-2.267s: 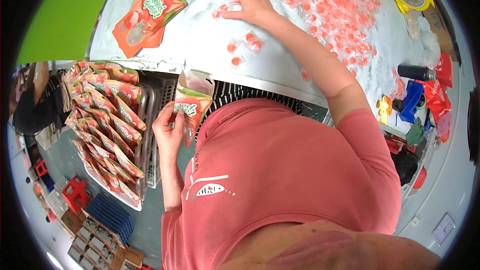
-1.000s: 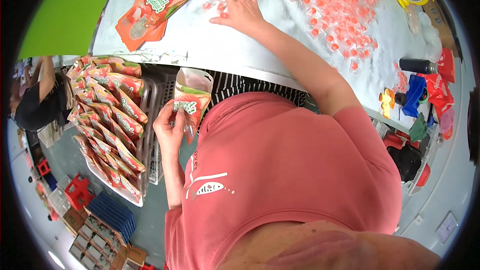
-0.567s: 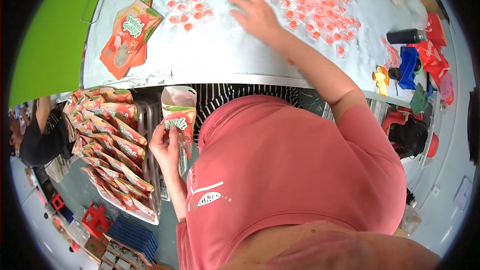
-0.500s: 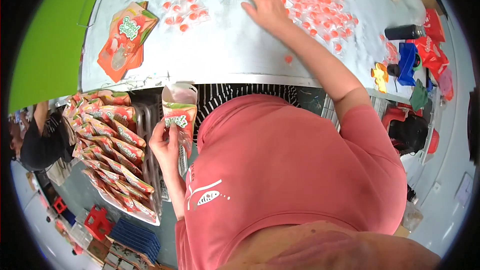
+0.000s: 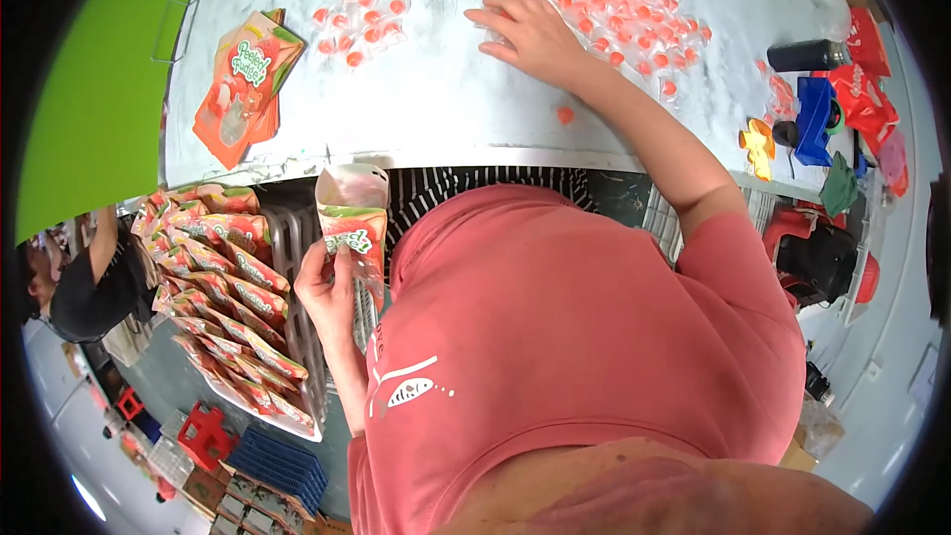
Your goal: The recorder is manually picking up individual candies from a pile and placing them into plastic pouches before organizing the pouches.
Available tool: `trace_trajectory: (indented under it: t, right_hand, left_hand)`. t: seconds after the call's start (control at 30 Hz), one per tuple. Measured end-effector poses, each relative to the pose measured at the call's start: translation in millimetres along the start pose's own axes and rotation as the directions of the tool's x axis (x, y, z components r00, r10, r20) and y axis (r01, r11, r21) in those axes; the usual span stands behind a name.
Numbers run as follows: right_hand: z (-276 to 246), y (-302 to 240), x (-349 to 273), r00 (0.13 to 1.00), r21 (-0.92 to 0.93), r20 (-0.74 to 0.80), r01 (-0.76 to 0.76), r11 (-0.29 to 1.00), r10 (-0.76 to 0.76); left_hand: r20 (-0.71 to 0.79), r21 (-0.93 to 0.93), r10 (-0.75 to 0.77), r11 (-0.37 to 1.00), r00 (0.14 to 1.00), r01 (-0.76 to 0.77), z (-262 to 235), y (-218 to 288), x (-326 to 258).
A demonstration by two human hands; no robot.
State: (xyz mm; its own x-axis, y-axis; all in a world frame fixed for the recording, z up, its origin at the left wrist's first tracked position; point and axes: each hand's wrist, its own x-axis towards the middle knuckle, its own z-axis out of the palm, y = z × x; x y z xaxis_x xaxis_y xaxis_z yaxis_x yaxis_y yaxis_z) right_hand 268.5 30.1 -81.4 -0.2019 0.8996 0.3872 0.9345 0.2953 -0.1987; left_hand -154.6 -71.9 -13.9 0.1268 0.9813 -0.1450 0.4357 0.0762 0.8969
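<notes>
My left hand point(image 5: 327, 287) grips an orange-red pouch point(image 5: 355, 208) with a green band, just in front of the table edge. The pouch stands upright with its pale top end uppermost. Over the white table, my right hand point(image 5: 530, 40) is palm down with its fingers stretched out to the left; what lies beneath the palm is hidden. Beside it spreads a large heap of clear-wrapped red candies point(image 5: 619, 10). A smaller group of candies point(image 5: 362, 25) lies to its left, and one single candy point(image 5: 565, 116) rests nearer the front edge.
Flat pouches point(image 5: 243, 89) are stacked on the table's left. Below, a white crate holds rows of filled pouches point(image 5: 238, 287). A dark bottle point(image 5: 807, 56), a blue holder point(image 5: 814, 119) and red bags point(image 5: 862, 104) stand at the right. Another person point(image 5: 89, 287) is at far left.
My right hand has come back from the edge of the large heap, toward me, and is now over bare table. The left hand still holds the pouch in nearly the same place.
</notes>
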Motion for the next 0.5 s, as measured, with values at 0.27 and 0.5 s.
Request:
trace_trajectory:
  t: [0.27,0.5]
  right_hand:
    - [-25,5,-47,0.986,0.203,0.000,-0.166,0.965,0.169]
    - [-38,-1,-41,0.969,0.157,-0.147,-0.176,0.972,0.200]
  left_hand:
    - [-0.007,-0.001,0.031,1.000,0.999,-0.031,1,13,7]
    - [-0.036,-0.099,0.043,0.994,0.998,-0.047,2,9,4]
